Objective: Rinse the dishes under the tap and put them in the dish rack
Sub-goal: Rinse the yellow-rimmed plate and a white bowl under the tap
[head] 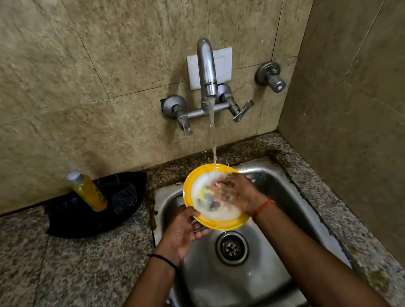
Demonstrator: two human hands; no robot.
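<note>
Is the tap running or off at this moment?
Running. A stream of water falls from the tap spout onto the yellow-rimmed plate held over the sink.

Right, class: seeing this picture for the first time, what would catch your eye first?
The round yellow-rimmed plate held over the steel sink, with water from the chrome wall tap splashing onto it. The left hand grips its lower edge while the right hand rubs its face. A yellow bottle stands left.

Right hand [235, 192] motion-blurred, hides plate [218, 223] centre pattern.
</note>
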